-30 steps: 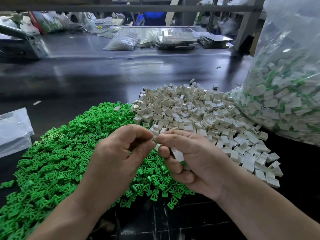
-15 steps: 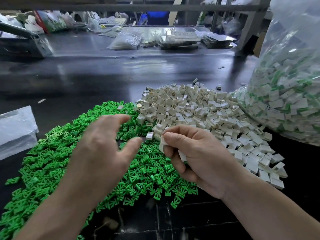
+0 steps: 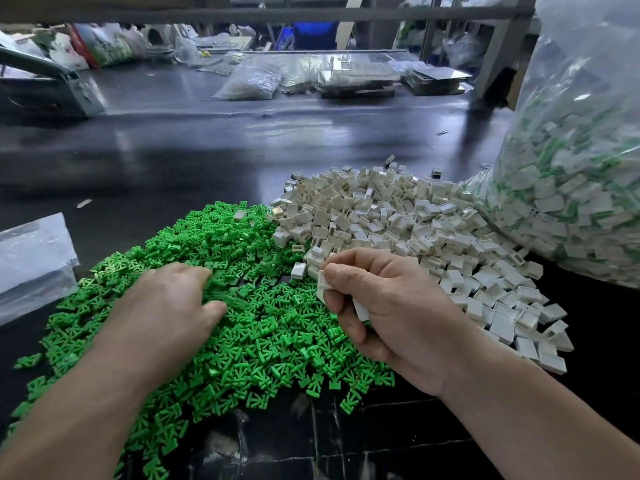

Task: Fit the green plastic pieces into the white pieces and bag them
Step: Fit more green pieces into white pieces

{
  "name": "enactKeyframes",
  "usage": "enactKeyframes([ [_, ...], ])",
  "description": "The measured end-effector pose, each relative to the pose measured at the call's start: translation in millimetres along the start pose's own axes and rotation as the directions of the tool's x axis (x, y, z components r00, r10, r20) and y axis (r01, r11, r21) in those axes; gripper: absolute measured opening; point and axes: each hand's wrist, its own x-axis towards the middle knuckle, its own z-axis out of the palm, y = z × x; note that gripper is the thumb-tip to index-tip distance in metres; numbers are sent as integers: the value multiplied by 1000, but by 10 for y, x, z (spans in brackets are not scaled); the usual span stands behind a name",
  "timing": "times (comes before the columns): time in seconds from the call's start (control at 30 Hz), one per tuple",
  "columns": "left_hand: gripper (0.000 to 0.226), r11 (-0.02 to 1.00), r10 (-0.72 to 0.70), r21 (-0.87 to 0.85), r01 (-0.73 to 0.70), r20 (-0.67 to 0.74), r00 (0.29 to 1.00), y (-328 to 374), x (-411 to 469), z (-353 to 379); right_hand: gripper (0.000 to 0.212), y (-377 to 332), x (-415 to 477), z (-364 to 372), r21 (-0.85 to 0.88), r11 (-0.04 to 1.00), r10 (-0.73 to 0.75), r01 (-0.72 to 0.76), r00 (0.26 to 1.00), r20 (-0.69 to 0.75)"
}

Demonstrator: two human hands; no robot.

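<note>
we see the left hand (image 3: 169,306) lying low on the heap of green pieces (image 3: 270,341), which spreads across the near left of the dark bench (image 3: 173,161). its fingers (image 3: 202,273) dip into the green with the thumb held a little apart, but the tips are blurred and we cannot tell whether they have taken hold of anything.

the right hand (image 3: 391,306) hovers where the two heaps meet, its fingers curled in. thumb and forefinger pinch a white piece (image 3: 321,281) at its top edge, and a second white one (image 3: 360,310) shows tucked under the lower fingers.

the heap of white pieces (image 3: 398,216) lies just behind and to the right of the green heap, touching it along one side, with one stray white piece (image 3: 239,214) sitting on the green. at the far right a big clear bag (image 3: 571,174) stands against the white heap, filled with white pieces that show green in them. at the left edge we see a small flat plastic bag (image 3: 31,258) lying just beside the green heap.
</note>
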Motion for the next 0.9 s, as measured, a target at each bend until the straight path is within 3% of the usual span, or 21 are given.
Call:
enactKeyframes([
  [0.13, 22, 962, 184, -185, -201, -109, 977, 127, -68, 40, 9, 16, 8, 12, -32, 999, 22, -22, 1000, -7],
  [0.3, 6, 917, 297, -205, -342, -221, 929, 185, -98, 86, 10, 39, 14, 27, -57, 998, 33, -34, 999, -20],
  [0.37, 7, 899, 319, -207, -387, -298, 900, 211, -119, 82, 10, 49, 16, 27, -54, 998, 33, -34, 999, -20],
  [0.43, 7, 846, 266, -361, -392, -350, 898, 254, -162, 62, 9, 60, 23, 26, -46, 998, 32, -33, 999, -19],
  [0.5, 5, 703, 179, -629, -332, -294, 939, 328, -207, 46, 9, 66, 34, 25, -32, 999, 30, -31, 999, -21],
  [0.57, 6, 434, 157, -874, -220, -167, 973, 420, -245, 35, 6, 67, 51, 15, -3, 999, 35, -35, 999, -29],
  [0.63, 15, 163, 168, -982, -98, -71, 983, 482, -268, 40, 4, 64, 63, -1, 26, 999, 45, -44, 998, -39],
  [0.67, 19, 74, 165, -996, -52, -39, 985, 500, -271, 47, 3, 63, 65, -8, 42, 998, 48, -47, 998, -36],
  [0.73, 18, -3, 155, -1000, -6, -6, 988, 511, -270, 59, 5, 61, 64, -15, 75, 996, 48, -47, 999, -14],
  [0.9, 7, -86, 160, -996, 38, 24, 987, 504, -248, 86, 7, 54, 40, 7, 89, 995, 28, -35, 997, 75],
])
